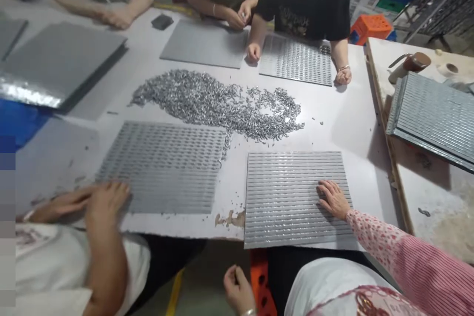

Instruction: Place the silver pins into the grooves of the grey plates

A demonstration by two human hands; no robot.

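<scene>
Item: ridged panel, one, flat on the table in front of me, near side at the edge. Ridges run left to right; outline close to square, so I cannot tell a long axis.

Item: my right hand, resting on the panel's right part, palm down, fingers somewhat spread, no grip.

Item: my left hand, below the near edge, left of centre, apart from the panel; fingers curled, contents cannot be told.

Item: pile of small metallic pieces, beyond the panel, ahead and leftward; my right hand nearer.
</scene>
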